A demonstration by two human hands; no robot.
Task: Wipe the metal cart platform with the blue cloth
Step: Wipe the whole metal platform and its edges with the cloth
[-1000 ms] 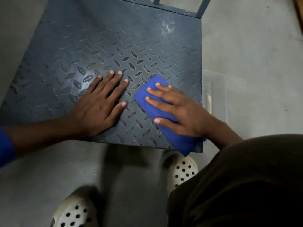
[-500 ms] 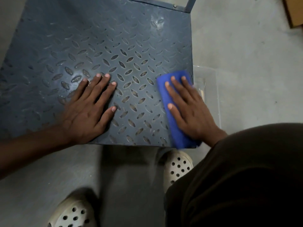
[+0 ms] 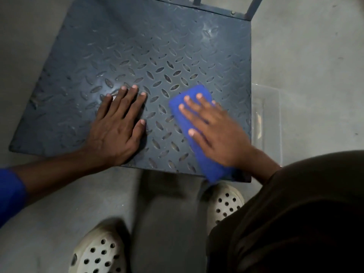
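The diamond-plate cart platform (image 3: 157, 46) is seen on a grey floor (image 3: 305, 66). The blue cloth (image 3: 208, 166) is pressed flat at its near right corner, overhanging the near edge, by the right hand (image 3: 220, 134), grip wide and flat. The left hand (image 3: 116, 127) is laid on the bare metal beside it, grip likewise wide.

The picture is dim and low in contrast, with a soft pale sheen on the dark grey diamond-tread metal platform (image 3: 157, 56) just beyond the fingertips of the left hand (image 3: 116, 131) and a second patch far beyond the right hand (image 3: 218, 134). The right hand and the folded blue cloth (image 3: 210, 170) under it are smeared by motion blur, while the left hand is sharper and casts a dark shadow beside its thumb. Nearer than both hands a broad shadow band crosses the grey concrete floor (image 3: 69, 203), and the platform's edges bow with wide-angle distortion.
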